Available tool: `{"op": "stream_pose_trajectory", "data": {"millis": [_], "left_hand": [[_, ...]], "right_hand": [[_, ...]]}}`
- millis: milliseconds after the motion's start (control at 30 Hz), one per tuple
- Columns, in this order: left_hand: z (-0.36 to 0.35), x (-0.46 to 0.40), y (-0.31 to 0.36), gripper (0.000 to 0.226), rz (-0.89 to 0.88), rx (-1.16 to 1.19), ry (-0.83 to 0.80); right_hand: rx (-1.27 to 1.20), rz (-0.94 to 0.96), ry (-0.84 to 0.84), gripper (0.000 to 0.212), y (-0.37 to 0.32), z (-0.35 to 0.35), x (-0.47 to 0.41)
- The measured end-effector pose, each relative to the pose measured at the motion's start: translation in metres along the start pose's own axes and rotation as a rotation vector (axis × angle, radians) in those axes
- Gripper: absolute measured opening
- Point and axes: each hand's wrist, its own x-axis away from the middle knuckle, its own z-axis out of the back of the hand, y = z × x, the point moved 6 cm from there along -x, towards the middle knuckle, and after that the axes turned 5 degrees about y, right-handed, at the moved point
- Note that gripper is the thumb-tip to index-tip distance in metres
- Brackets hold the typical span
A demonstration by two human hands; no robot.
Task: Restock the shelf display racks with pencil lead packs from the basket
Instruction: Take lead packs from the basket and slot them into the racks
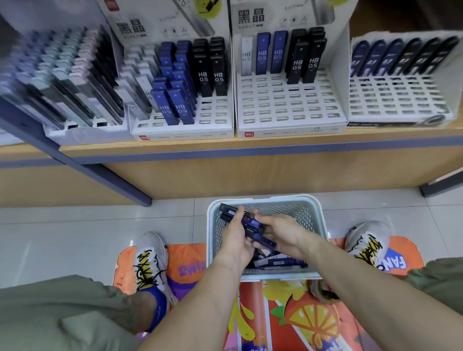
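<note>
While both hands meet over the basket (266, 202), the left hand (236, 238) cradles a fanned bunch of pencil lead packs (249, 223), fingers curled round their undersides, dark and blue cases poking out past the fingertips toward the basket's far left corner. The right hand (283, 235) comes in from the basket's right side and pinches the same bunch, thumb on top, fingers wrapped beneath a blue pack. More loose packs (277, 262) lie on the basket's floor, at its near edge, under the wrists.

The basket, pale grey with perforated walls, sits on the tiled floor with its near end on a bright orange mat (293, 316); a sneaker (150, 259) stands to the basket's left and another sneaker (367, 240) to its right.

Beyond the basket, up on the wooden shelf (252, 147), stand the white display racks. Straight above the basket is the middle rack (288, 103): only its back rows hold packs, white, blue and black ones marked HB 0.5. Left of that the fuller rack (180, 94) carries blue and black packs well forward. Far right of the basket's line, a third rack (401, 97) holds one back row. The leftmost rack is blurred.
</note>
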Motion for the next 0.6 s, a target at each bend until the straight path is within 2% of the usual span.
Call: {"op": "stream_pose_trajectory", "data": {"millis": [133, 267, 367, 600], "left_hand": [[-0.007, 0.026, 0.023, 0.034, -0.048, 0.109, -0.066], [-0.013, 0.066, 0.052, 0.026, -0.139, 0.253, -0.085], [-0.022, 0.108, 0.077, 0.024, -0.181, 0.337, -0.160], [-0.038, 0.217, 0.140, 0.022, -0.297, 0.348, -0.329]], "right_hand": [[-0.072, -0.003, -0.039, 0.029, -0.020, -0.002, 0.032], [0.069, 0.073, -0.062, 0.022, -0.046, -0.016, 0.080], [0.172, 0.177, -0.044, 0.023, -0.074, -0.031, 0.121], [0.295, 0.233, -0.143, 0.025, -0.132, -0.075, 0.213]]}}
